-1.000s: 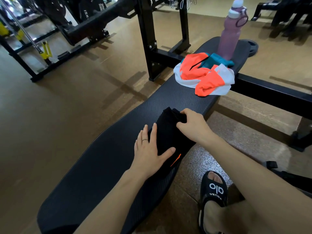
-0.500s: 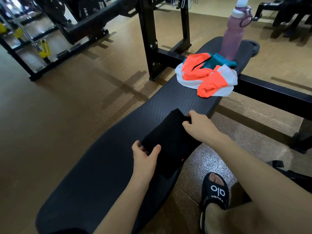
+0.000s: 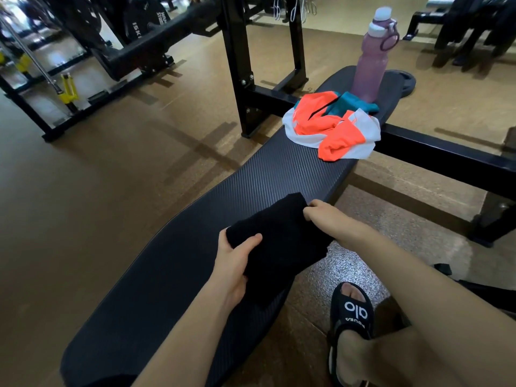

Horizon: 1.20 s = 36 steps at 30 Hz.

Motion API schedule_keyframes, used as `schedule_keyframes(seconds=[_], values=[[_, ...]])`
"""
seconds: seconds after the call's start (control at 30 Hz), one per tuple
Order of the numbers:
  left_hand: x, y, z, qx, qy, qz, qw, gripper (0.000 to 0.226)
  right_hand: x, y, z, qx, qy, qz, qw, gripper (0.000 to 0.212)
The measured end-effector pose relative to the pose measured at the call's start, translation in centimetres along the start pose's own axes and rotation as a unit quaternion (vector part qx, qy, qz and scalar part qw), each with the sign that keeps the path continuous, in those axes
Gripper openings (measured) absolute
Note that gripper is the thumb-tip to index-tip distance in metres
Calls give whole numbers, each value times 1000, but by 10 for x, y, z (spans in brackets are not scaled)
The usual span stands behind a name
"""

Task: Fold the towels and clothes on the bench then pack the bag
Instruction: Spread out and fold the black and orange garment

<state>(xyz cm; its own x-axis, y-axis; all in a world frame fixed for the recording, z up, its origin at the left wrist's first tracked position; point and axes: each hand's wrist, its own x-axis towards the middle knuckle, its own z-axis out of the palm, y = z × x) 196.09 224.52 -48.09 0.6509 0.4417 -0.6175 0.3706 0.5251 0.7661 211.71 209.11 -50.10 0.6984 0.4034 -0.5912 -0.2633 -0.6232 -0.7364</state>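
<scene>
The long black padded surface (image 3: 251, 174) is running diagonally across the view, from the near left corner to the far right, over a brown gym floor (image 3: 83, 205). Behind it a black steel rack (image 3: 240, 65) is standing upright, its crossbar passing under the far end of the surface.

A folded black garment (image 3: 279, 241) is lying across the middle of the surface, its near right edge hanging over the side. Farther along, a crumpled pile of orange, white and teal clothes (image 3: 332, 127) is sitting on the surface, just in front of an upright pink water bottle (image 3: 372, 62).

The left hand (image 3: 237, 261) is gripping the garment's near left corner, thumb on top and fingers underneath. The right hand (image 3: 326, 216) is curling its grip over the garment's far right edge; it appears to be pinching the cloth, though the fingertips are hidden.

On the floor beside the surface, a foot is resting in a black slide sandal (image 3: 351, 311) bearing white lettering.
</scene>
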Motion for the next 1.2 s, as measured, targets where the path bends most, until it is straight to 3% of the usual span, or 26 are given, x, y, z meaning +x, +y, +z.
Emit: schedule_keyframes(seconds=[0.1,0.2,0.27,0.37,0.47,0.53,0.67,0.9,1.1,1.2], values=[[-11,10,-7,88,3,61,994,46,-14,9,0,32,-43,28,998,49],[-26,29,-11,238,-31,157,958,45,-34,10,-4,-30,-64,-32,997,68],[-42,46,-10,371,-75,239,894,45,-57,0,-8,-14,-42,-129,991,89],[-76,71,0,543,-151,342,752,49,-107,-23,-8,14,-97,-266,959,105],[-121,90,14,651,-194,378,629,55,-153,-32,7,-22,-136,-329,934,90],[-148,100,18,674,-207,393,591,50,-175,-25,20,3,-85,-341,936,69],[-188,106,14,666,-251,390,584,44,-214,4,36,28,-17,-353,935,39],[-228,96,15,677,-275,345,589,52,-267,46,54,97,-54,-322,940,37],[-239,86,24,570,-198,307,736,52,-301,71,48,235,-16,-255,938,52],[-235,61,22,454,-221,207,838,59,-315,77,36,310,26,-237,920,53]])
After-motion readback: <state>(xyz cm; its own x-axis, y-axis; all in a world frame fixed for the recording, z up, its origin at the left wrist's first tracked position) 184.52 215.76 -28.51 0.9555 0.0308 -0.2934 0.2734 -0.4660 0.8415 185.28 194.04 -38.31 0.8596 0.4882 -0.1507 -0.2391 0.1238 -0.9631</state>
